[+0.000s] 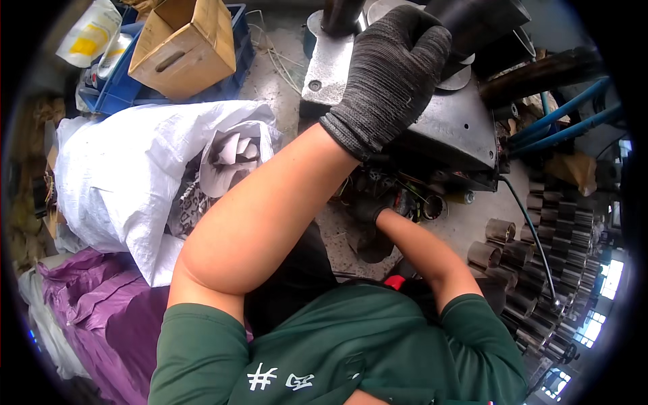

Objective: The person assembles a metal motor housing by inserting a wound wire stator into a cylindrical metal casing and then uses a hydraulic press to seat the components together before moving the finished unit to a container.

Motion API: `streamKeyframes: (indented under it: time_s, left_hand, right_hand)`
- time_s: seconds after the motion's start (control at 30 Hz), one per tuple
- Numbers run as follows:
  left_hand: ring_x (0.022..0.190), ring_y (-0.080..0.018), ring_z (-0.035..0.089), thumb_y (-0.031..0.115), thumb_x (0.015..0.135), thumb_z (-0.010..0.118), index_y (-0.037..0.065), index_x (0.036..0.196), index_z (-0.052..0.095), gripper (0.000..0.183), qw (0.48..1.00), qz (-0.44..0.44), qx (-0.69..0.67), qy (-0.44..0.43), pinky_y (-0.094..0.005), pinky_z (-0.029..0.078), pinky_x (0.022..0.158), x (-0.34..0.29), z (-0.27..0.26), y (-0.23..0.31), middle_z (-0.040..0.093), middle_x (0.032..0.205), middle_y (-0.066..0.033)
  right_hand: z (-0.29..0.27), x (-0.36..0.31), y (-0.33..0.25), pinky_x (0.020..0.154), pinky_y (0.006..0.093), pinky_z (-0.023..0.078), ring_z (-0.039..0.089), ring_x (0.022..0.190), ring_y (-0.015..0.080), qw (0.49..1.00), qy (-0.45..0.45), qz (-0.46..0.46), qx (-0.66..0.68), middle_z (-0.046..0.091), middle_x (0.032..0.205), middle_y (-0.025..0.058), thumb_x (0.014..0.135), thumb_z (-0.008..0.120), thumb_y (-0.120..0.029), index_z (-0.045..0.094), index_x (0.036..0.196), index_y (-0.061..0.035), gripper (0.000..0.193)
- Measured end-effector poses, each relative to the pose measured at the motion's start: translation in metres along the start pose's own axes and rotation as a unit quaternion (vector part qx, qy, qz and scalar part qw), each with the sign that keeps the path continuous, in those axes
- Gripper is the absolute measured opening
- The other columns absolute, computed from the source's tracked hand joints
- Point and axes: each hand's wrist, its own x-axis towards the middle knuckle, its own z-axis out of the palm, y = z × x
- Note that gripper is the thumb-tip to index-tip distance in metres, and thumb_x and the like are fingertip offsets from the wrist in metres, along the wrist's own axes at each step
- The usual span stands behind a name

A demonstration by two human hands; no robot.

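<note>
1. Working at the machine (449, 131), we have our left hand (398, 71) over its far edge, just beside or against the dark tube (482, 23). Our fingers look curled, but we cannot tell whether they grip it.
2. Our right hand (368, 208) is low, below the machine's near edge, close to the small ring (434, 207); shadow hides its fingers, so we cannot tell whether it holds anything.
3. With our hands so far apart in height, we would do well to steady the upper one first and look down before the lower one acts.
4. We should hold the tube by its outer wall, with fingertips away from its rim and any gap beside the grey plate (331, 71).
5. Our gloves look loosely knitted; we judge that cuffs and threads are best held clear of anything that turns or closes.
6. Toward the floor's right edge stand the cylinders (500, 231), with a black cable (533, 229) nearby; our right elbow should swing clear of both.
</note>
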Motion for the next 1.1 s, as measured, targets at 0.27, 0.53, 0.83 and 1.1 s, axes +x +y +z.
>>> streamKeyframes:
  time_s: [0.27,0.53,0.83,1.1]
  left_hand:
    - [0.084,-0.0260,0.076,0.027,0.097,0.067,0.003,0.106,0.070,0.026,0.982,-0.181,0.049,0.017,-0.0366,0.060,0.080,0.002,0.006,0.012,0.075,0.088,-0.0165]
    - [0.093,-0.0154,0.069,0.015,0.100,0.067,-0.002,0.116,0.068,0.024,0.982,-0.166,0.070,-0.052,-0.0302,0.055,0.087,0.000,0.011,0.008,0.074,0.100,-0.0113]
    - [0.091,-0.0155,0.066,0.021,0.100,0.067,-0.002,0.114,0.068,0.026,0.982,-0.166,0.044,-0.075,-0.0316,0.053,0.086,-0.009,0.022,0.010,0.072,0.097,-0.0087]
    - [0.097,-0.0148,0.060,0.036,0.101,0.067,0.004,0.129,0.061,0.042,0.928,-0.311,0.045,-0.201,-0.0290,0.051,0.088,-0.048,0.063,-0.011,0.067,0.101,-0.0038]
  right_hand:
    - [0.051,0.063,0.027,0.112,0.0424,0.042,0.056,0.133,0.0325,0.989,0.104,0.009,-0.105,0.053,0.151,0.0167,0.101,0.050,-0.050,0.056,0.146,-0.0140,0.058]
    - [0.028,0.047,-0.015,0.111,0.0435,0.041,0.055,0.131,0.0338,0.966,0.180,0.071,-0.171,0.054,0.149,0.0185,0.098,0.057,-0.050,0.056,0.146,-0.0114,0.062]
    - [-0.120,-0.157,-0.067,0.089,0.0335,0.053,0.066,0.103,0.0200,0.867,0.088,0.060,0.486,0.070,0.119,0.0115,0.092,0.069,-0.054,0.058,0.142,-0.0059,0.070]
    - [-0.192,-0.305,-0.041,0.107,0.0418,0.052,0.065,0.121,0.0249,0.632,0.210,-0.158,0.729,0.065,0.135,0.0135,0.099,0.059,-0.052,0.054,0.145,-0.0031,0.068]
